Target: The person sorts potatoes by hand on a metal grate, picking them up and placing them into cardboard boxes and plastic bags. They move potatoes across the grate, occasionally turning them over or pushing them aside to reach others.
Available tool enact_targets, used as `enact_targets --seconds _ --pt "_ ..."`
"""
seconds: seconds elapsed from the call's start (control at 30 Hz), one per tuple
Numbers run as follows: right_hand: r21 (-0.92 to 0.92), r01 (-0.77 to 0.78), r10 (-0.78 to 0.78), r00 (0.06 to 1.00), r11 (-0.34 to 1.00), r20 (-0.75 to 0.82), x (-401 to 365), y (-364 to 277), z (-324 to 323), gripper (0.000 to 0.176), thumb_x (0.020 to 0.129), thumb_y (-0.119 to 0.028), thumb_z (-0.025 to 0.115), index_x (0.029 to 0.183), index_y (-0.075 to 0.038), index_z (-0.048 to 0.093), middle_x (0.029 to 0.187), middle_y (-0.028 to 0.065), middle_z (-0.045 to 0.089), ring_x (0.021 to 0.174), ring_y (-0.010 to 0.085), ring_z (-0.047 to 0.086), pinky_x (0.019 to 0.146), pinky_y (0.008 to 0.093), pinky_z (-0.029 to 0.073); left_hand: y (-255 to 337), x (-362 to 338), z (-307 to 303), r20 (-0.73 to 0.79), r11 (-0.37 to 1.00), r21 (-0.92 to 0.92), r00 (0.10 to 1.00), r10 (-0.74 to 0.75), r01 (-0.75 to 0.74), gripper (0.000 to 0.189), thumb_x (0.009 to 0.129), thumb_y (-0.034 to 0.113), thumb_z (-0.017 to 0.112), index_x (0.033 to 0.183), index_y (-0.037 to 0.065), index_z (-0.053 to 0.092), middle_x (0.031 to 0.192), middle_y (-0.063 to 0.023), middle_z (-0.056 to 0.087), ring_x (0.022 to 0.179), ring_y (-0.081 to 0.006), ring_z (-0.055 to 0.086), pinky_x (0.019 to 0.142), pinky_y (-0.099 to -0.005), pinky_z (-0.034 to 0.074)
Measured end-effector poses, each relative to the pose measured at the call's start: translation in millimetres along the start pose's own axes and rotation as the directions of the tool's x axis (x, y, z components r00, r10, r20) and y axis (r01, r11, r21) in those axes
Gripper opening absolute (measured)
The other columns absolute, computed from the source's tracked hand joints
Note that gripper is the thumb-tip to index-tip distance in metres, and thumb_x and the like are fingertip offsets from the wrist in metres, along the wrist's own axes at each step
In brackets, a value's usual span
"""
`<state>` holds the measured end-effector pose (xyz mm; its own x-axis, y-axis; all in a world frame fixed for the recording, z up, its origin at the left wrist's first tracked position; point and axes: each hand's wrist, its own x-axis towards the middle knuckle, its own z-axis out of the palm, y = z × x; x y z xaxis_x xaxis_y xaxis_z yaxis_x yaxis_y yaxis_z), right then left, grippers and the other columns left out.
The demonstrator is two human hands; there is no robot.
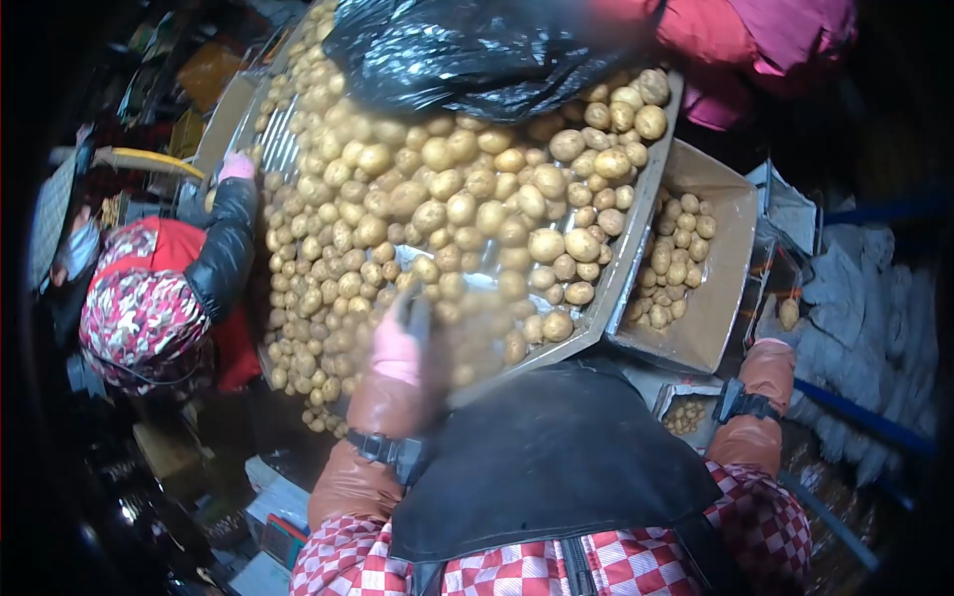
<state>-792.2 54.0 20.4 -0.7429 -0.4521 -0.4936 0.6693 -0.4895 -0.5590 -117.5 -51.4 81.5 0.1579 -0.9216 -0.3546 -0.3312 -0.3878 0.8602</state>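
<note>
Head view: round, dusty tan potatoes [467,214] heap the ribbed metal desk [621,263]. Left hand [396,348], pink-gloved and blurred, lies at the desk's near edge, its grip unreadable. Right hand [775,333], well off the desk's right side, clasps one small potato [788,313].

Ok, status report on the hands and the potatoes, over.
Left hand blurred, on the potatoes on the sorting table. Right hand beyond the box, single potato at its tip, grip unclear. Co-worker's hand at far edge.
</note>
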Motion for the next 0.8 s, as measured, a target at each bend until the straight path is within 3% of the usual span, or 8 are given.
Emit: enact_targets --seconds 0.03,0.17,0.27,0.37,0.53,0.63,0.67,0.8 --pt "-0.091 0.042 -0.038 0.998 0.995 0.048 5.7 11.2 -0.3 0.066 0.094 -0.039 0.062 0.142 0.002 0.041 0.147 0.0195 0.046 0.136 0.0376 0.045 0.106 0.0519 0.048 -56.0 13.4 -12.0 -0.117 0.969 0.163 0.972 0.205 -0.184 0.038 0.099 0.013 0.059 0.134 -0.002 0.056 0.124 -0.0134 0.066 0.109 -0.0185 0.063 0.096 -0.0293 0.049" --pt "-0.64 -0.236 0.424 0.892 0.731 0.156 -51.9 144.6 81.8 0.045 0.105 -0.033 0.042 0.143 -0.008 0.048 0.137 0.0134 0.058 0.113 0.0276 0.063 0.086 0.0371 0.059 -86.6 -35.5 -23.2 -0.185 0.999 -0.034 0.983 0.016 -0.023 0.035 0.096 0.012 0.058 0.129 0.0 0.061 0.116 -0.0148 0.067 0.107 -0.0232 0.063 0.093 -0.0341 0.05" --pt "-0.746 -0.17 0.711 0.494 0.644 0.5 -105.7 231.9 119.9 0.045 0.104 -0.035 0.048 0.14 -0.009 0.051 0.121 0.007 0.064 0.095 0.0168 0.065 0.069 0.0263 0.052 -70.6 -74.5 -21.3 -0.004 0.857 0.439 0.953 0.302 -0.269 0.035 0.093 0.013 0.055 0.127 0.006 0.063 0.107 -0.013 0.067 0.1 -0.0297 0.063 0.09 -0.04 0.05" --pt "-0.933 0.027 0.815 0.479 0.36 0.328 -158.9 276.6 153.4 0.043 0.101 -0.036 0.054 0.135 -0.009 0.057 0.107 0.0058 0.065 0.082 0.0145 0.064 0.063 0.0226 0.051 -56.8 -98.7 -33.9 0.039 0.892 0.393 0.974 0.225 -0.222 0.032 0.09 0.015 0.059 0.12 0.008 0.067 0.108 -0.0168 0.068 0.101 -0.0329 0.065 0.089 -0.041 0.051" --pt "-0.986 -0.105 0.828 0.559 0.128 0.048 -260.1 321.6 168.5 0.037 0.095 -0.031 0.064 0.123 -0.008 0.059 0.091 0.0048 0.061 0.066 0.0117 0.057 0.049 0.0207 0.041 -69.5 -124.9 -69.6 -0.225 0.914 0.402 0.974 0.032 0.063 0.029 0.083 0.013 0.068 0.111 0.006 0.071 0.103 -0.0191 0.072 0.099 -0.0358 0.068 0.087 -0.0412 0.054" --pt "-0.981 -0.194 0.987 0.149 -0.032 -0.061 -254.8 350.7 143.1 0.042 0.096 -0.04 0.06 0.127 -0.012 0.057 0.095 0.0012 0.062 0.076 0.0144 0.06 0.06 0.0267 0.047 -106.6 -98.8 -64.7 -0.118 0.867 0.477 0.966 0.23 -0.148 0.035 0.088 0.019 0.062 0.122 0.013 0.065 0.119 -0.0158 0.064 0.113 -0.0318 0.061 0.097 -0.0428 0.048" --pt "-0.995 -0.095 0.942 0.331 -0.028 -0.058 -292.3 352.2 145.4 0.043 0.094 -0.042 0.062 0.125 -0.013 0.056 0.095 0.0022 0.062 0.076 0.0157 0.06 0.062 0.0279 0.048 -109.1 -86.4 -61.9 -0.054 0.795 0.567 0.953 0.298 -0.217 0.037 0.089 0.021 0.061 0.126 0.015 0.063 0.124 -0.0144 0.062 0.119 -0.0304 0.058 0.101 -0.0436 0.045" --pt "-0.976 -0.086 0.949 0.232 -0.2 -0.214 -298.1 378.4 139.3 0.044 0.094 -0.041 0.064 0.126 -0.013 0.055 0.095 0.0031 0.062 0.077 0.0172 0.06 0.06 0.0301 0.049 -134.0 -59.8 -83.5 0.014 0.635 0.743 0.953 0.303 -0.213 0.046 0.086 0.026 0.065 0.13 0.016 0.058 0.133 -0.0104 0.057 0.131 -0.0285 0.047 0.114 -0.0489 0.029"
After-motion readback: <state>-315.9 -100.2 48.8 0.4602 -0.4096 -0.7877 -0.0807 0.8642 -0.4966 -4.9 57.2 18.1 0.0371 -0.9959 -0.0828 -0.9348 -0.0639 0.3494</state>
